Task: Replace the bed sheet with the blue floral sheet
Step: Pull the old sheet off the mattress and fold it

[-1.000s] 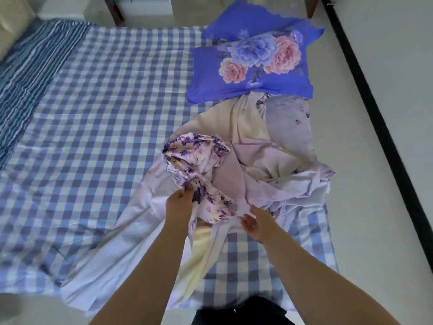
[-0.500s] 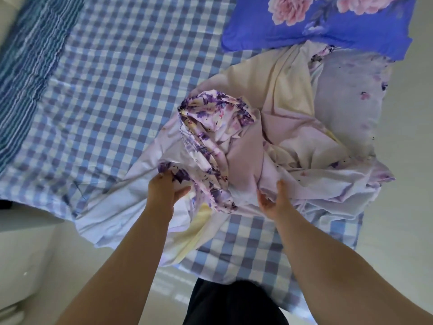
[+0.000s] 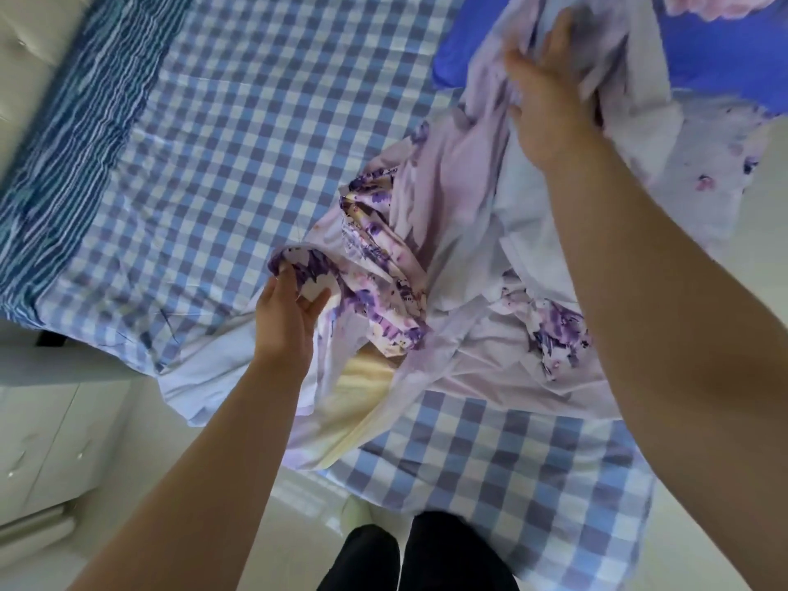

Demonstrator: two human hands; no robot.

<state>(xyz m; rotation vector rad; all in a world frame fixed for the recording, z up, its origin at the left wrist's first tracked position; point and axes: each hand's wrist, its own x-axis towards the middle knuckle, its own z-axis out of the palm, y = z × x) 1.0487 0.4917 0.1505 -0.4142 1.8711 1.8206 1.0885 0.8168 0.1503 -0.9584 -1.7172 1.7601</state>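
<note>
Your left hand (image 3: 285,313) pinches the floral sheet (image 3: 447,258) edge; right hand (image 3: 550,104) grips a raised fold further up. Sheet's bunched on the checked sheet (image 3: 239,134), w/ blue pillow (image 3: 716,57) behind.

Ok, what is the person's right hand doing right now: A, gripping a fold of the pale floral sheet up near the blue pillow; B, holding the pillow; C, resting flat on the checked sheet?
A: the right hand grips a bunched fold of the floral sheet beside the blue pillow.
</note>
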